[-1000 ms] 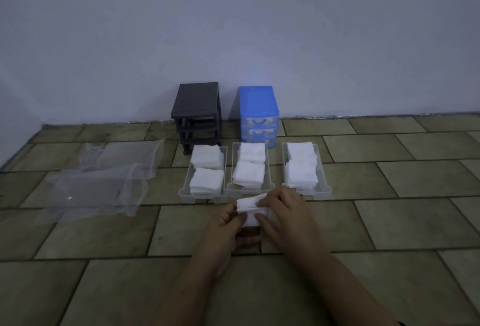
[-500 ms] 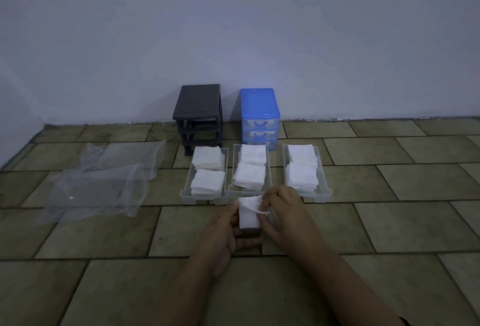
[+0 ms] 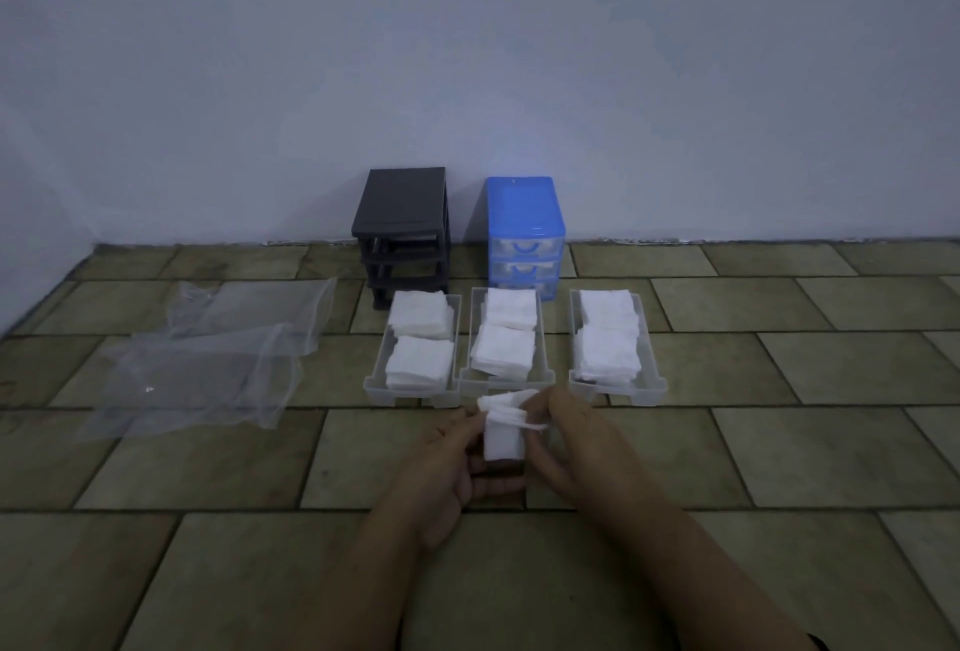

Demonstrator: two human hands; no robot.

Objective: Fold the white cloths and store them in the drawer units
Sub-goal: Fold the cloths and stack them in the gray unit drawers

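Note:
A small white cloth [image 3: 503, 435] is held above the tiled floor, partly folded, just in front of the middle drawer. My left hand [image 3: 441, 468] grips its left side and my right hand [image 3: 571, 442] pinches its upper right edge. Three clear pulled-out drawers lie on the floor in a row: the left drawer [image 3: 375, 380], the middle drawer [image 3: 545, 377] and the right drawer [image 3: 655, 383], each holding stacks of folded white cloths. Behind them stand a black drawer unit [image 3: 400, 229] with empty slots and a blue drawer unit [image 3: 524, 224] with its drawers in.
Two crumpled clear plastic bags [image 3: 208, 364] lie on the floor to the left. A pale wall [image 3: 467, 79] runs behind the drawer units. Tiled floor [image 3: 805, 442] stretches to the right of the drawers.
The cloth has gone from a wide, flat shape to a narrower hanging one between my hands. My right hand has shifted slightly right along its top edge.

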